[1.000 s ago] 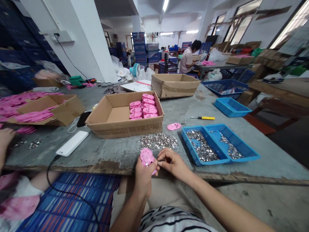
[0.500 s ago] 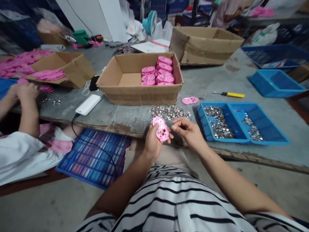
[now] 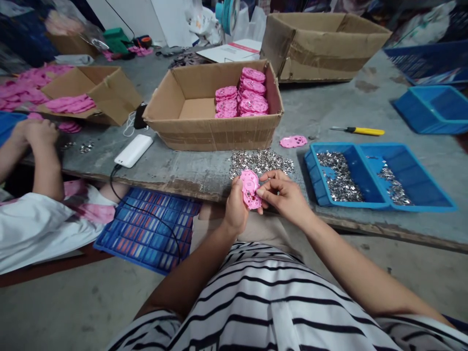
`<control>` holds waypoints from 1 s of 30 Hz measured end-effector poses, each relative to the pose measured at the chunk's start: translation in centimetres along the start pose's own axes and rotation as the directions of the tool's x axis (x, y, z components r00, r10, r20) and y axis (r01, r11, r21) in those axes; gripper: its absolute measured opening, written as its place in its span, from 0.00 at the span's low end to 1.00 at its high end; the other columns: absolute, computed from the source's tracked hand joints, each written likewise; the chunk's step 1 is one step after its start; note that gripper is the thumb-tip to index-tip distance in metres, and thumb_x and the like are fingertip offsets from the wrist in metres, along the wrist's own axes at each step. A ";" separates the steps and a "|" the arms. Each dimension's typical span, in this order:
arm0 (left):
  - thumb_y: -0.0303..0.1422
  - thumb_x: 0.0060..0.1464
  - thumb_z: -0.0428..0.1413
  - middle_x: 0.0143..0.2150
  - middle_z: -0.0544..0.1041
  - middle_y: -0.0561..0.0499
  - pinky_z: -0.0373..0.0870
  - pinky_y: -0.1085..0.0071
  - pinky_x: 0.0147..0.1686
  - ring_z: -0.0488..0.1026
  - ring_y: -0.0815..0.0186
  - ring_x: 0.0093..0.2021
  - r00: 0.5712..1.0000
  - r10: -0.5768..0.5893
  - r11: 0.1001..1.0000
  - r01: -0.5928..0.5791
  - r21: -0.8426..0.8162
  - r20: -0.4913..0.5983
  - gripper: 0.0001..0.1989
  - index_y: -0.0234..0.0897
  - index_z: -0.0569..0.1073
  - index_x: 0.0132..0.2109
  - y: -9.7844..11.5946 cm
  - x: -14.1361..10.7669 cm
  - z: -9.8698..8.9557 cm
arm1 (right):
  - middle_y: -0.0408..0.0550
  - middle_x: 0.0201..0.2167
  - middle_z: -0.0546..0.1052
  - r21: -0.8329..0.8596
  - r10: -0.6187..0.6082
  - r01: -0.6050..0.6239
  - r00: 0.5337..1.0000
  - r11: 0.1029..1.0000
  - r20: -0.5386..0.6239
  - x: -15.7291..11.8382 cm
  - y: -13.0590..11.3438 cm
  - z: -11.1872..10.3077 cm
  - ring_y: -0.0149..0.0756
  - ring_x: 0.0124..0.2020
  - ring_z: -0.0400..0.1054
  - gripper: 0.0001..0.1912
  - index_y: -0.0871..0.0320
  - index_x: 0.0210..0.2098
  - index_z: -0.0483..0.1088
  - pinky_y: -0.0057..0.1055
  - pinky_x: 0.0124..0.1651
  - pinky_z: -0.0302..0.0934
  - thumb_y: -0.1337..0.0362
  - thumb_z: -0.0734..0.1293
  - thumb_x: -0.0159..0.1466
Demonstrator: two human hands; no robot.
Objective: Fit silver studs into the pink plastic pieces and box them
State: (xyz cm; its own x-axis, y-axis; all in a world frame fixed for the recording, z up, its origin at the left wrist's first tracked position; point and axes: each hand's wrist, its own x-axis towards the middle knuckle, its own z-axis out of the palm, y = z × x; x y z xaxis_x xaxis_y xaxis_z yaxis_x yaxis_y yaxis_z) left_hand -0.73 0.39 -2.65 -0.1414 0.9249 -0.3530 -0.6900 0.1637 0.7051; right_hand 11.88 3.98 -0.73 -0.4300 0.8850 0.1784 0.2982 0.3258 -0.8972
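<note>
My left hand [image 3: 236, 207] grips a pink plastic casing [image 3: 250, 185] by its left edge, its holed inner face turned up. Over the casing's lower right part, the thumb and fingertips of my right hand [image 3: 280, 192] are pinched together, at the holes; whatever is between them is too small to make out. Just beyond both hands, a spread of small shiny metal parts [image 3: 261, 161] lies on the table. Another pink casing [image 3: 293, 141] lies flat farther back to the right.
A cardboard box [image 3: 212, 134] with stacked pink casings stands ahead. To the right are a divided blue tray [image 3: 376, 187] of metal pieces and a yellow-handled tool [image 3: 365, 131]. A white power bank [image 3: 133, 151] lies left, near a co-worker's hands [image 3: 38, 134].
My right hand has moved left onto the casing, its fingertips now at the holes. The casing has been turned more upright in my left hand. The view has shifted slightly.
</note>
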 end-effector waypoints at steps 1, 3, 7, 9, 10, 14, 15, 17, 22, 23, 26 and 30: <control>0.45 0.57 0.52 0.31 0.72 0.52 0.67 0.75 0.28 0.71 0.68 0.31 1.000 0.016 1.000 -0.016 -0.005 0.005 0.15 0.36 0.67 0.41 -0.1 0.0 0.0 | 0.49 0.32 0.73 -0.005 0.008 -0.008 1.000 1.000 -0.001 0.0 0.0 0.0 0.39 0.43 0.67 0.14 0.56 0.21 0.72 0.36 0.43 0.64 0.59 0.69 0.60; 0.45 0.57 0.52 0.30 0.70 0.53 0.66 0.75 0.29 0.71 0.68 0.32 0.998 0.058 0.998 -0.058 -0.017 0.015 0.14 0.37 0.66 0.40 -0.1 -0.1 0.2 | 0.50 0.35 0.72 -0.009 0.028 -0.028 1.000 1.000 -0.006 -0.1 0.1 0.1 0.38 0.41 0.67 0.14 0.57 0.21 0.72 0.35 0.41 0.64 0.58 0.69 0.60; 0.45 0.56 0.52 0.29 0.68 0.53 0.67 0.74 0.30 0.70 0.66 0.33 0.997 0.080 0.997 -0.080 -0.009 0.023 0.15 0.38 0.65 0.38 -0.2 -0.3 0.5 | 0.50 0.37 0.72 0.017 0.055 -0.054 0.998 0.998 -0.028 -0.1 0.2 0.3 0.36 0.39 0.67 0.12 0.57 0.21 0.72 0.33 0.39 0.64 0.61 0.69 0.59; 0.46 0.56 0.52 0.30 0.68 0.52 0.68 0.74 0.30 0.71 0.65 0.33 0.997 0.067 0.998 -0.067 0.002 0.025 0.15 0.38 0.65 0.40 -0.2 -0.4 0.6 | 0.50 0.38 0.72 0.032 0.061 -0.059 0.997 0.998 -0.039 -0.1 0.2 0.5 0.35 0.38 0.67 0.10 0.58 0.21 0.71 0.33 0.39 0.65 0.63 0.69 0.58; 0.46 0.55 0.52 0.30 0.68 0.52 0.68 0.74 0.30 0.71 0.65 0.34 0.998 0.060 0.998 -0.060 0.006 0.021 0.15 0.38 0.66 0.40 -0.1 -0.4 0.6 | 0.50 0.38 0.72 0.034 0.065 -0.063 0.997 0.997 -0.046 -0.1 0.2 0.5 0.35 0.38 0.67 0.10 0.58 0.21 0.71 0.33 0.38 0.65 0.63 0.69 0.57; 0.45 0.57 0.50 0.30 0.68 0.52 0.68 0.74 0.28 0.71 0.66 0.33 0.999 0.029 0.999 -0.029 0.013 0.016 0.15 0.38 0.65 0.43 -0.1 -0.5 0.7 | 0.51 0.39 0.72 0.048 0.092 -0.090 0.995 0.995 -0.040 -0.1 0.3 0.5 0.37 0.38 0.67 0.11 0.58 0.20 0.70 0.34 0.36 0.65 0.63 0.69 0.57; 0.44 0.57 0.50 0.30 0.68 0.52 0.68 0.74 0.27 0.71 0.66 0.32 1.000 0.022 1.000 -0.022 0.015 0.022 0.15 0.38 0.65 0.44 -0.1 -0.5 0.7 | 0.51 0.38 0.72 0.052 0.094 -0.092 0.995 0.994 -0.032 -0.1 0.3 0.4 0.37 0.38 0.67 0.11 0.58 0.20 0.69 0.34 0.37 0.65 0.63 0.69 0.58; 0.45 0.57 0.50 0.29 0.68 0.52 0.68 0.75 0.25 0.71 0.66 0.31 0.999 0.024 0.999 -0.025 0.025 0.027 0.15 0.38 0.65 0.43 -0.2 -0.5 0.7 | 0.50 0.38 0.71 0.051 0.085 -0.084 0.996 0.995 -0.022 -0.1 0.4 0.2 0.37 0.39 0.67 0.12 0.57 0.20 0.69 0.35 0.38 0.65 0.63 0.69 0.58; 0.47 0.56 0.53 0.28 0.68 0.54 0.65 0.76 0.22 0.71 0.67 0.29 0.997 0.065 0.997 -0.067 0.040 0.045 0.17 0.39 0.65 0.42 -0.4 -0.5 0.5 | 0.50 0.39 0.71 -0.010 0.033 -0.034 0.999 0.999 -0.036 -0.4 0.8 0.5 0.36 0.38 0.67 0.07 0.57 0.23 0.70 0.34 0.38 0.65 0.65 0.69 0.57; 0.47 0.55 0.53 0.28 0.68 0.54 0.65 0.77 0.21 0.71 0.67 0.28 0.996 0.067 0.997 -0.069 0.044 0.052 0.17 0.39 0.65 0.42 -0.5 -0.5 0.5 | 0.50 0.40 0.71 -0.030 0.022 -0.023 0.998 0.999 -0.055 -0.5 0.9 0.8 0.36 0.38 0.66 0.07 0.57 0.24 0.70 0.34 0.38 0.64 0.65 0.69 0.57; 0.49 0.56 0.52 0.28 0.70 0.53 0.65 0.75 0.20 0.72 0.66 0.27 0.995 0.032 0.997 -0.038 0.062 0.096 0.19 0.38 0.63 0.43 -0.5 -0.5 0.4 | 0.50 0.42 0.72 -0.053 0.001 -0.006 0.994 0.999 -0.107 -0.5 1.3 1.2 0.35 0.36 0.66 0.05 0.56 0.29 0.70 0.33 0.36 0.63 0.63 0.70 0.56; 0.54 0.53 0.51 0.27 0.73 0.51 0.65 0.74 0.19 0.74 0.64 0.26 0.987 -0.005 0.996 -0.010 0.091 0.161 0.23 0.38 0.61 0.41 0.0 -0.8 0.4 | 0.46 0.38 0.73 -0.046 -0.026 0.014 0.966 0.999 -0.256 0.3 2.2 -2.2 0.36 0.37 0.67 0.06 0.54 0.31 0.68 0.34 0.39 0.62 0.61 0.69 0.58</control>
State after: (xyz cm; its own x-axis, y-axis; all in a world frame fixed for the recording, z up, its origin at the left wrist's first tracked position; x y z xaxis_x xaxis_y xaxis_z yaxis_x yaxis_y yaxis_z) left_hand -0.36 -0.21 -2.18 -0.0217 0.9672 -0.2532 -0.6213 0.1853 0.7614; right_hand 14.24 5.70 -1.73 -0.2049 0.9320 0.2989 0.3305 0.3533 -0.8752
